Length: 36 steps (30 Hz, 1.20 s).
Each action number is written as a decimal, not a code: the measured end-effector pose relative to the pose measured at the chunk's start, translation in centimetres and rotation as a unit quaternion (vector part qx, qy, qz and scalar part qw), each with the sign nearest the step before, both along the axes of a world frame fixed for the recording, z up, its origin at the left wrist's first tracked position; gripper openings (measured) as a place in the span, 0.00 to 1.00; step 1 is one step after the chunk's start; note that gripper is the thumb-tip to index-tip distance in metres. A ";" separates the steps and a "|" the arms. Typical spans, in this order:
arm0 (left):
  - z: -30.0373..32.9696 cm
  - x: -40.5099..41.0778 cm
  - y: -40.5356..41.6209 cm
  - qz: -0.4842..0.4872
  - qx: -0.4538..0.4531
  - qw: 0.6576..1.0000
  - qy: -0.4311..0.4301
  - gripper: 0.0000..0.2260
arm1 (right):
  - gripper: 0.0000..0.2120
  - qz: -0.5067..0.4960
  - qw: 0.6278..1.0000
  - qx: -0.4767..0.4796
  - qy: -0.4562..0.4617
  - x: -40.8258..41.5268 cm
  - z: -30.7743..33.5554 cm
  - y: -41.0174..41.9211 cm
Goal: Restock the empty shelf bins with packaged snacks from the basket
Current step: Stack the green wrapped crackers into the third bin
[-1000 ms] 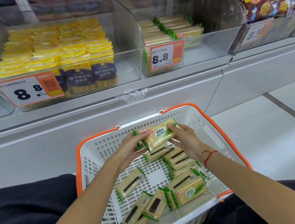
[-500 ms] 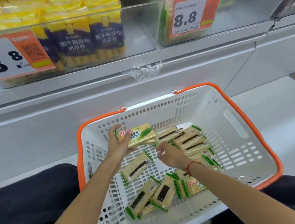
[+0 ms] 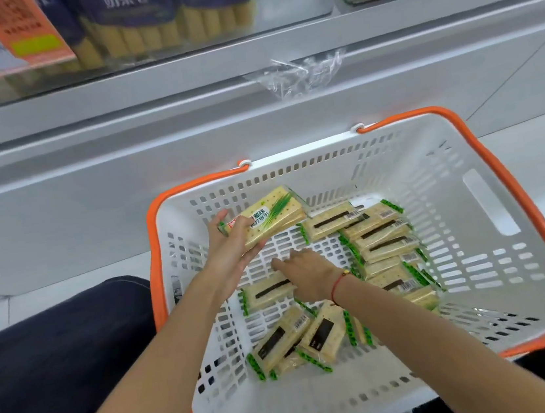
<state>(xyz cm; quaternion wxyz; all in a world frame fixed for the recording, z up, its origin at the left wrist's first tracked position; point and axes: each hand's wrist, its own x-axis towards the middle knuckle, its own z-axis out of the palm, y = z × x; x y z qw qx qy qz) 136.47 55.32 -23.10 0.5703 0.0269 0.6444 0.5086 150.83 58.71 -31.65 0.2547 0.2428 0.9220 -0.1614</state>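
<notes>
1. Since a moment ago, right hand (image 3: 301,273) drops onto a cracker pack (image 3: 268,292) mid-basket (image 3: 490,200), fingers loosely together, gathering another.
2. Left hand (image 3: 231,245) pinches the gathered packs (image 3: 267,219) above the basket's far-left corner, kept ready for shelving.

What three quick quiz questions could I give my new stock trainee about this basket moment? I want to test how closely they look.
1. True or false: the left hand holds a cracker pack.
2. What is the right hand reaching toward: A) the price tag, B) a pack lying in the basket, C) the handle?
3. Fill in: the basket's rim is ____ in colour.

Key: 1 true; 2 B; 3 orange.
</notes>
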 end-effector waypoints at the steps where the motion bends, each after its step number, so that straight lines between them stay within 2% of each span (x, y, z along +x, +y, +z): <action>1: 0.1 -0.1 -0.2 -0.009 0.002 1.000 0.009 0.20 | 0.24 -0.044 0.997 -0.067 -0.014 0.5 0.9 0.1; 5: 1.0 -0.3 -0.8 -0.063 0.000 0.992 0.106 0.13 | 0.16 -0.171 0.958 -0.226 -0.037 3.5 6.8 2.1; 9: 3.5 0.6 -0.4 -0.132 0.047 0.969 0.201 0.07 | 0.15 -0.250 0.933 -0.258 -0.012 7.0 14.9 5.1; 11: 5.3 1.1 -0.1 -0.129 0.068 0.968 0.207 0.06 | 0.10 -0.286 0.923 -0.255 0.014 8.7 18.7 6.1; 16: 9.2 2.2 0.9 -0.092 0.110 0.972 0.187 0.08 | 0.07 -0.350 0.893 -0.281 0.034 12.4 25.3 7.6; 21: 11.9 4.6 1.1 -0.136 0.120 0.970 0.160 0.08 | 0.07 -0.380 0.857 -0.333 0.099 13.8 29.1 8.0; 25: 13.8 6.4 1.2 -0.135 0.113 0.980 0.096 0.07 | 0.08 -0.369 0.866 -0.317 0.115 13.9 30.9 7.7; 28: 15.2 7.3 1.5 -0.147 0.131 0.980 0.028 0.17 | 0.13 -0.359 0.870 -0.305 0.142 13.6 31.8 7.7; 30: 16.2 8.1 1.7 -0.164 0.163 0.973 0.019 0.20 | 0.14 -0.363 0.862 -0.301 0.189 13.2 32.6 7.6; 33: 18.5 9.2 2.3 -0.164 0.209 0.964 0.025 0.21 | 0.13 -0.389 0.845 -0.240 0.279 12.9 33.8 7.7; 36: 20.5 10.2 3.7 -0.152 0.243 0.957 0.050 0.19 | 0.13 -0.437 0.798 -0.147 0.389 13.2 35.4 8.2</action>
